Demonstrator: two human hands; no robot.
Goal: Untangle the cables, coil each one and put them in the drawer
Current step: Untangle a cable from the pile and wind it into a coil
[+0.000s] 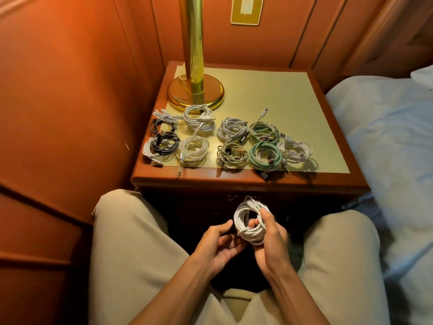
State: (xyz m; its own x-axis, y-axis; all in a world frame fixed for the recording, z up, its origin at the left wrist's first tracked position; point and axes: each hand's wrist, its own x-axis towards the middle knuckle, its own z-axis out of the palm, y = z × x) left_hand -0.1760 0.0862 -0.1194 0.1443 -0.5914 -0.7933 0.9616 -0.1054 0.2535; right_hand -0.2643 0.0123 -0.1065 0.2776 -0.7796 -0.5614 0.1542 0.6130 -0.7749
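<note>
Lower centre of the frame, between the person's knees: a thick white round cable wound into a coil (250, 221) is held in the right hand (269, 242), fingers curled through and around the loops. Left hand (220, 242) sits just beside the coil, palm up, fingers loosely curled, thumb tip near the coil's left edge; cannot tell if it pinches a loose end. Judgement: this coil is nearly finished, tail end being tucked or checked. Centre of the frame, on the green-topped wooden nightstand (304, 95): finished coils laid in two rough rows. Count as far as visible: about five white coils (199, 118), two black coils (164, 141) overlapping white ones at the left, two mint-green braided coils (263, 156), one grey-white braided coil (232, 130), one beige coil (232, 156). That makes roughly eleven on the top plus one in hand; the left cluster overlaps, so the count there is approximate. No tangled pile in view, so untangling looks done and coiling almost done. Drawer (243, 198) sits in the dark front under the tabletop, apparently closed, with nothing visibly stowed. Remaining: finish this coil, open the drawer, move all coils in. Brass lamp base (195, 92) stands at the nightstand's upper left, just behind the coils.
</note>
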